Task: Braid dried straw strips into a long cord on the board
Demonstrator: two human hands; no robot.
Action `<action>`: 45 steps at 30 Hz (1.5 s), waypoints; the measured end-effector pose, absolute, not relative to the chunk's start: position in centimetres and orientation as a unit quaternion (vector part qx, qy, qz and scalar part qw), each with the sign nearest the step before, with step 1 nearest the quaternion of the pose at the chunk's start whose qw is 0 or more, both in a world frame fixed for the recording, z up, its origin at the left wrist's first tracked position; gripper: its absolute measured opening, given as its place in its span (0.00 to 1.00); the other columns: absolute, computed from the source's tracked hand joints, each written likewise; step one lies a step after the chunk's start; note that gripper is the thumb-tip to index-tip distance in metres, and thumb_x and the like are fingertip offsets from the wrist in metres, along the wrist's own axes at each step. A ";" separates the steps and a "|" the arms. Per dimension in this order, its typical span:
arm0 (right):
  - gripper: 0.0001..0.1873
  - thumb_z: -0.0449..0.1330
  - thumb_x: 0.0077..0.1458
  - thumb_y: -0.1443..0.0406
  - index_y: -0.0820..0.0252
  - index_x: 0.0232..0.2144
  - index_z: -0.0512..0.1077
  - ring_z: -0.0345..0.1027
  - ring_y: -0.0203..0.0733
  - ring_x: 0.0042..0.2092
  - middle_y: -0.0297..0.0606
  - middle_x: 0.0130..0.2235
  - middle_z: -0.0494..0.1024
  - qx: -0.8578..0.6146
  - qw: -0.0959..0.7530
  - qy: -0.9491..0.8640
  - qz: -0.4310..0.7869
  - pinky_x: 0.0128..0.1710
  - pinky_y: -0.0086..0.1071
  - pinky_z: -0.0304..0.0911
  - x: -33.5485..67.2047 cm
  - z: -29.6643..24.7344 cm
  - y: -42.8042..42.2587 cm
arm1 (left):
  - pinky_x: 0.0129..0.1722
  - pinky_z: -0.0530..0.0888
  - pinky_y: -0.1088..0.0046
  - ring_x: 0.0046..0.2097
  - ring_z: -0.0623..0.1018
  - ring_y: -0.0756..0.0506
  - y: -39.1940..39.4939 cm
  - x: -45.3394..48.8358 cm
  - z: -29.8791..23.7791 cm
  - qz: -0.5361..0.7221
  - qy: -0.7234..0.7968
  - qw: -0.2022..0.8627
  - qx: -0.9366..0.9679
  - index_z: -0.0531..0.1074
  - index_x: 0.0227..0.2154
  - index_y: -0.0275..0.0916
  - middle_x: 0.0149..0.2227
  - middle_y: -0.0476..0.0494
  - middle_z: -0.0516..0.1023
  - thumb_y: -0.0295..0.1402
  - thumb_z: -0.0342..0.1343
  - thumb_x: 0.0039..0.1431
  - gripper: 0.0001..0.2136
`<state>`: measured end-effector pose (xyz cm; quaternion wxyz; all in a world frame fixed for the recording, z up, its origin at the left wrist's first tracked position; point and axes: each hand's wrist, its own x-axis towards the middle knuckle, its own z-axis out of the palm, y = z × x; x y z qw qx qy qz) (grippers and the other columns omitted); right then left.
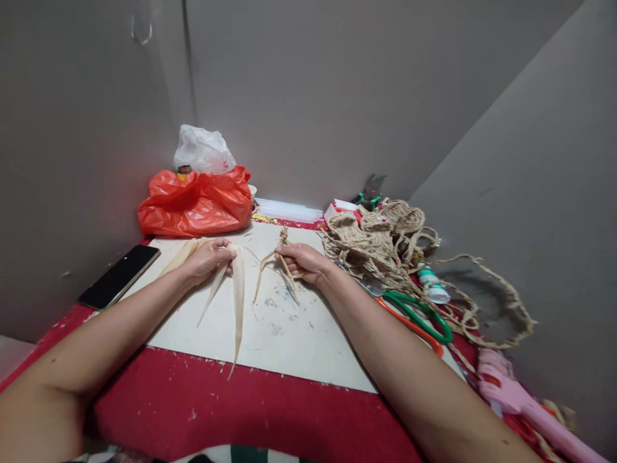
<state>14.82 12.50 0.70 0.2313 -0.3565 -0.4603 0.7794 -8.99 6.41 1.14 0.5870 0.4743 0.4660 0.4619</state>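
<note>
My left hand (208, 261) is closed around a pale dried husk strip (238, 289), whose pointed ends hang down over the white board (202, 334). More husk strips (183, 253) lie on the board just behind that hand. To the right, my right hand (301, 262) pinches a small braided husk piece (283, 238). Its knotted part stands up above the fingers, and loose thin ends (259, 276) dangle below. The two hands are apart, both over the far half of the board.
Far left are an orange plastic bag (197, 206), a white bag (202, 148) and a black phone (120, 275). At right lie woven rope pieces (366, 238), scissors (419, 316), a white-green tube (434, 286) and a pink glue gun (511, 389). Glue sticks (289, 210) lie by the grey wall.
</note>
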 end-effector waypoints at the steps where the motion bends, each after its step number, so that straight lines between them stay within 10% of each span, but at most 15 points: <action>1: 0.08 0.59 0.49 0.66 0.66 0.23 0.65 0.33 0.23 0.16 0.21 0.15 0.46 -0.353 0.226 -0.461 0.782 0.13 0.19 0.33 14.8 0.7 12.5 | 0.23 0.67 0.78 0.21 0.71 0.53 6.4 -9.0 1.2 0.462 0.465 0.590 0.472 0.63 0.29 0.36 0.21 0.51 0.72 0.28 0.61 0.44 0.12; 8: 0.08 0.59 0.49 0.66 0.67 0.24 0.66 0.34 0.23 0.16 0.20 0.15 0.46 -0.349 0.228 -0.469 0.779 0.13 0.19 0.33 15.2 0.5 12.5 | 0.23 0.68 0.77 0.20 0.70 0.54 6.6 -9.1 1.1 0.461 0.465 0.591 0.472 0.66 0.39 0.35 0.20 0.52 0.71 0.28 0.60 0.46 0.16; 29: 0.08 0.58 0.48 0.66 0.64 0.22 0.63 0.37 0.23 0.14 0.20 0.13 0.49 -0.354 0.232 -0.497 0.758 0.13 0.19 0.34 14.5 1.7 12.5 | 0.22 0.67 0.80 0.20 0.70 0.54 8.1 -3.9 3.3 0.368 0.465 0.675 0.439 0.71 0.27 0.33 0.18 0.51 0.69 0.27 0.63 0.41 0.08; 45: 0.20 0.65 0.40 0.66 0.59 0.17 0.54 0.38 0.22 0.13 0.20 0.11 0.50 -0.396 0.284 -0.499 0.717 0.12 0.21 0.33 15.1 1.6 12.9 | 0.17 0.53 0.79 0.16 0.59 0.57 10.8 -1.0 3.7 0.372 0.556 0.502 0.549 0.70 0.19 0.35 0.14 0.53 0.68 0.27 0.61 0.36 0.05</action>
